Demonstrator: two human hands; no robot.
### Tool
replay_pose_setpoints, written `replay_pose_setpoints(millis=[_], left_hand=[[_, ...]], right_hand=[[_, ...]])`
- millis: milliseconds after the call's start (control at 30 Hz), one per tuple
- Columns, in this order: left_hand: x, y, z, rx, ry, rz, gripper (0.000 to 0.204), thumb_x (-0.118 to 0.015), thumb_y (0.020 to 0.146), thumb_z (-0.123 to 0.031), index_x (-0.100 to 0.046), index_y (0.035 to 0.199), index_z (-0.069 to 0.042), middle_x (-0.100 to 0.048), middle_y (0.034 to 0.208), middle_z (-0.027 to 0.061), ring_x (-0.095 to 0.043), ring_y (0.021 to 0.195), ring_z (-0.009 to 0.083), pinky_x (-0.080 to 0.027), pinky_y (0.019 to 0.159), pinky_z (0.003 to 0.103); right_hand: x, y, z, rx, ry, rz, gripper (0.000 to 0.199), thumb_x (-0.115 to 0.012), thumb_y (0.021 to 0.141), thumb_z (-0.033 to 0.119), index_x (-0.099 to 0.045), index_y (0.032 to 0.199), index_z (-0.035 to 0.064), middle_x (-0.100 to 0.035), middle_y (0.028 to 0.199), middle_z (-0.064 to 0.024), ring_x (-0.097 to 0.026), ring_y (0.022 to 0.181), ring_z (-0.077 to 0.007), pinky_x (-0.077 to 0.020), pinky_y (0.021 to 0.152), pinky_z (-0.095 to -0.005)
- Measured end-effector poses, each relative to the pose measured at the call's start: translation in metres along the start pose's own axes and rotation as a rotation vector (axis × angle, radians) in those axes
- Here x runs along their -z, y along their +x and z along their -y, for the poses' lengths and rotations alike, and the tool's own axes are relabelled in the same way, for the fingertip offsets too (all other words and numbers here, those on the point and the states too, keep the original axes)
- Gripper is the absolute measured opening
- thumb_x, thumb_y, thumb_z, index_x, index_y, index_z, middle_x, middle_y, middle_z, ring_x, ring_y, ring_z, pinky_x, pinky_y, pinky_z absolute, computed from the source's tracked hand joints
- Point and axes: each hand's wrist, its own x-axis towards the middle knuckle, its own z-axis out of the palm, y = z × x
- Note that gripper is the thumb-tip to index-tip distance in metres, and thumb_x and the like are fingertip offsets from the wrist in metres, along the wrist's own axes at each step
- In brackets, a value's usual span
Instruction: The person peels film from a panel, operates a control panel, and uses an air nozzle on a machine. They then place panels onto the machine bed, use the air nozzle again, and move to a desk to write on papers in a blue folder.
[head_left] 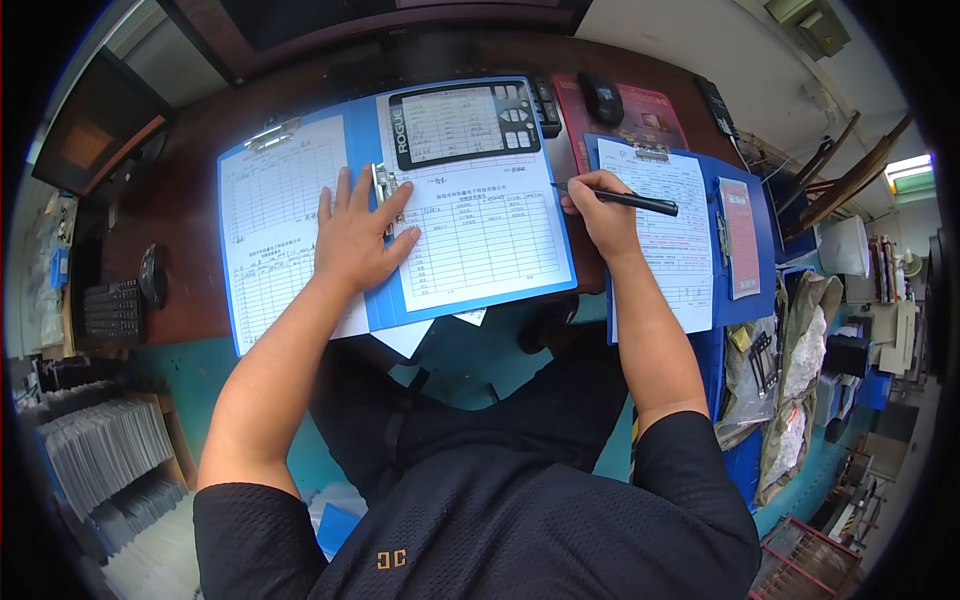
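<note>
Biggest thing here is the dark reddish-brown desk [190, 280], curving along with the fisheye. Down at the left there's a row of thin pale sheets [110, 455] packed on edge. Over on the right sits an olive-ish bag [805, 345], with what looks like crumpled whitish stuff inside, but it's squashed near the rim so don't quote me.

Main item is the blue folder [362, 125], lying wide open on the desk right in front of the person. Its left side holds sheets with tables [295, 185] under a metal clip, and its right side holds a mostly blank table form [480, 245]. A second blue folder [755, 215] lies to the right, holding a filled-in sheet [655, 175] under its top clip and a small reddish slip [740, 250] on the other flap.

Black-framed panel [465, 125] rests across the top of the main folder's right side, handwriting showing through its clear window.

Left hand [362, 240] is flat across the folder's spine, fingers fanned apart. Right hand [600, 215] has its fingers pinched together round a black pen [645, 202], tip right by the form's right edge.
</note>
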Motion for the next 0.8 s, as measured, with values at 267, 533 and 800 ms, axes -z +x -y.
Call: replay_pose_setpoints(millis=[267, 533, 800], left_hand=[[0.008, 0.001, -0.003, 0.029, -0.009, 0.069, 0.061, -0.050, 0.095, -0.065, -0.049, 0.150, -0.040, -0.028, 0.166, 0.0138, -0.014, 0.156, 0.0401, -0.008, 0.125, 0.059], [0.009, 0.000, -0.002, 0.029, -0.032, 0.066, 0.061, -0.051, 0.094, -0.066, -0.048, 0.150, -0.041, -0.028, 0.166, 0.0145, -0.013, 0.156, 0.0402, -0.008, 0.125, 0.058], [0.002, 0.001, -0.003, -0.012, -0.060, 0.003, 0.060, -0.054, 0.093, -0.063, -0.050, 0.149, -0.040, -0.030, 0.164, 0.0169, -0.017, 0.155, 0.0421, -0.010, 0.124, 0.058]], right_hand=[[-0.067, -0.033, 0.044, 0.320, -0.152, 0.120, 0.020, -0.079, 0.087, 0.010, -0.071, 0.101, -0.0003, -0.072, 0.089, -0.0093, -0.069, 0.080, -0.0145, -0.0551, 0.074, -0.0270], [-0.116, -0.042, 0.029, 0.213, -0.168, 0.252, 0.022, -0.077, 0.086, 0.015, -0.072, 0.100, -0.0007, -0.074, 0.089, -0.0130, -0.071, 0.078, -0.0181, -0.0561, 0.072, -0.0291], [-0.117, -0.041, 0.031, 0.223, -0.246, 0.257, 0.022, -0.077, 0.085, 0.018, -0.075, 0.097, -0.0004, -0.074, 0.087, -0.0130, -0.071, 0.076, -0.0195, -0.0564, 0.071, -0.0298]])
